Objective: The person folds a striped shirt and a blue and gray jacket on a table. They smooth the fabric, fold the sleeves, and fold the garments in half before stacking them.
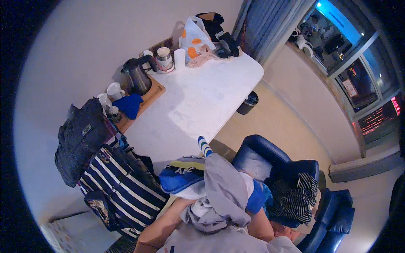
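A bundle of clothes is held against my front. My left hand (186,202) reaches under a blue, white and yellow garment with lettering (182,177) and a grey garment (221,180); its fingers are mostly hidden by the cloth. A blue, white and green striped sock (204,146) sticks up from the top of the bundle. At the bundle's right side my right hand (252,211) is largely covered by a blue and white cloth (257,197). Whether its fingers grip the cloth cannot be seen.
A white table (202,98) bears an electric kettle (136,76) on a wooden tray (158,91), mugs and a plastic bag (194,41). Left stands a striped bag (126,186) beside a dark backpack (82,136). A blue armchair (265,148) with a striped garment (294,199) is right; a bin (248,102) stands beyond.
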`<move>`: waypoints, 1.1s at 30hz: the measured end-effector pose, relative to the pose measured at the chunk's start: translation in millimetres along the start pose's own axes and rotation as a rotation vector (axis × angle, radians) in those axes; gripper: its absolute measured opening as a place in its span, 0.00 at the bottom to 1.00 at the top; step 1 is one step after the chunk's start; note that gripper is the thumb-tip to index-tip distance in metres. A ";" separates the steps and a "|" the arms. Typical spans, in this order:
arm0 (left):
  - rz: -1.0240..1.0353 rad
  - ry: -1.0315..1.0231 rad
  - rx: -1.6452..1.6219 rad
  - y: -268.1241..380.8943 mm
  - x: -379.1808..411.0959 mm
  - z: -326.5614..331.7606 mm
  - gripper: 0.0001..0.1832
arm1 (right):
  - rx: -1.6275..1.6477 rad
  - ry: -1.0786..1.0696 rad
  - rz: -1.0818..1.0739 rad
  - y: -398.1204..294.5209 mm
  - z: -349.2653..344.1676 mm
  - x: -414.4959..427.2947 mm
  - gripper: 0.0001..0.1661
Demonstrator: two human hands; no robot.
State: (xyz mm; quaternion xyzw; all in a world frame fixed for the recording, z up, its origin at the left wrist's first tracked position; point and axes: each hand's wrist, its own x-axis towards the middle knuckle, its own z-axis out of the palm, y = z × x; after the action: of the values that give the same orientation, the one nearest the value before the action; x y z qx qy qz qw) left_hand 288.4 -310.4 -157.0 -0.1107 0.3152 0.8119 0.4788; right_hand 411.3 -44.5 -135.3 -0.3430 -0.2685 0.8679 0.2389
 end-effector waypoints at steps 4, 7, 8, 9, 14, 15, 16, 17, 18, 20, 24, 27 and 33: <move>0.068 0.040 -0.025 12.2 -2.7 -9.3 0.26 | 0.044 -0.142 0.125 28.6 47.7 6.4 0.25; 0.173 0.081 -0.040 32.7 10.5 -9.3 0.26 | 0.078 -0.259 0.256 51.9 80.4 11.5 0.24; 0.211 0.089 -0.043 39.2 17.5 -8.7 0.26 | 0.089 -0.291 0.278 52.7 88.6 16.7 0.24; 0.244 0.096 -0.048 47.3 24.9 -8.1 0.26 | 0.101 -0.319 0.299 54.0 97.2 23.1 0.24; 0.435 0.196 -0.057 74.1 35.6 -11.8 0.26 | 0.127 -0.449 0.376 55.4 141.1 70.1 0.23; 0.469 0.211 -0.059 76.2 40.2 -11.9 0.26 | 0.121 -0.460 0.364 48.0 145.5 81.2 0.23; 0.514 0.228 -0.056 79.0 43.5 -13.0 0.26 | 0.117 -0.479 0.354 40.6 154.5 94.8 0.23; 0.559 0.244 -0.055 81.9 47.8 -13.9 0.26 | 0.106 -0.494 0.317 28.0 163.6 110.8 0.23; 0.615 0.258 -0.052 85.0 53.8 -14.9 0.26 | 0.093 -0.506 0.278 14.2 172.9 128.5 0.23; 0.718 0.238 -0.057 87.0 73.6 -13.0 0.26 | 0.027 -0.521 0.143 -28.5 193.5 165.8 0.23; 0.949 0.703 0.796 104.8 113.1 -2.3 0.24 | -0.242 -0.552 -0.120 -94.1 233.6 234.0 0.23; 0.908 1.093 -0.095 126.3 173.4 94.2 0.24 | -0.806 -0.482 -0.268 -111.3 268.3 289.8 0.23; 0.537 0.957 0.129 85.6 220.9 110.2 0.31 | -1.171 -0.586 -0.345 -95.4 230.0 407.5 0.24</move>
State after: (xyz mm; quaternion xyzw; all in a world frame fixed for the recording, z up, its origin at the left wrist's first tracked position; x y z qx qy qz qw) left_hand 115.1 -115.3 -143.0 -0.3535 0.5638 0.7437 0.0640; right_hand 1.8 200.8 -122.8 -0.1185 -0.7989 0.5859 0.0662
